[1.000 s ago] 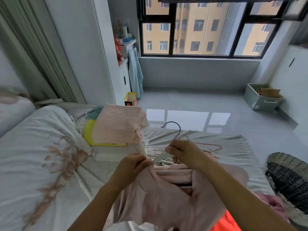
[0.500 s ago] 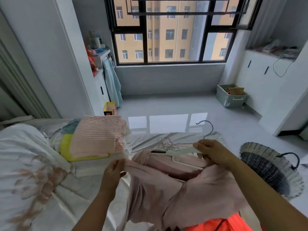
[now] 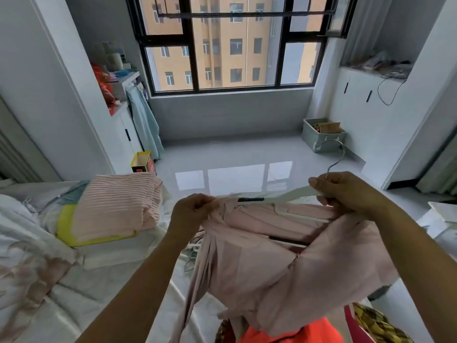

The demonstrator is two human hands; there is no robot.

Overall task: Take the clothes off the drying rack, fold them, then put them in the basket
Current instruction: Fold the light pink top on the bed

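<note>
orange cloth: bunched at the bottom edge, just under the drooping hem of the pink garment.
patterned cloth: yellow and dark, beside the orange one at the lower right, partly behind the right forearm.
pink garment: the piece in work, held up over the bed between both hands. it is loose and crumpled, and some folds lie across the hanger's lower bar.
bed: white quilt with a faded pinkish print, on the left beneath the left arm.
left hand: fingers curled, pinching a gathered corner of the pink garment at its upper left.
right hand: fingers and thumb closed round the white hanger at the base of its hook, above the garment's upper right.
white hanger: tilted, one arm with a dark grip strip reaching toward the left hand. its metal hook stands up above the right hand.
folded stack: a pink striped piece folded on top of a yellow-edged one, on the bed near the left hand but apart from it.
yellow box: on the floor beyond the stack, by a white cabinet.
floor: glossy grey tiles mirroring the window.
grey bin: on the floor at the far right wall, cardboard inside.
pale blue cloth: hanging at the cabinet left of the window.
window: black-framed, on the far wall, with an orange building outside.
</note>
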